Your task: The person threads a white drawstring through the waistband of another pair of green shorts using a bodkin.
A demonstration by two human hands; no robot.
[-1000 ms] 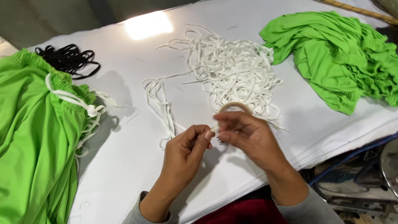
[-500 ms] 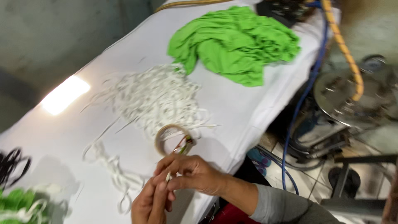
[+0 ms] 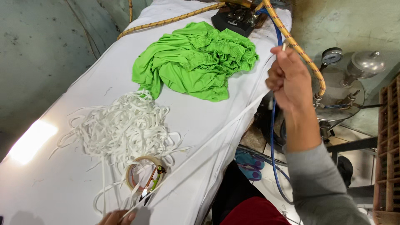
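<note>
Right hand (image 3: 287, 77) clenched on white cord (image 3: 216, 135), raised beyond table (image 3: 75, 104) edge | left hand (image 3: 118, 217) pinches cord's other end by tape roll (image 3: 143, 174) | cord stretched taut across table, beside white cord pile (image 3: 121, 129)

Cord pile (image 3: 121, 129): white. Garment (image 3: 196, 60): bright green. Table cover (image 3: 75, 183): white. Tape roll (image 3: 143, 173): tan, translucent. Hose (image 3: 273, 137): blue. Braided cable (image 3: 296, 46): yellow-orange. Sleeve (image 3: 321, 187): grey.
</note>
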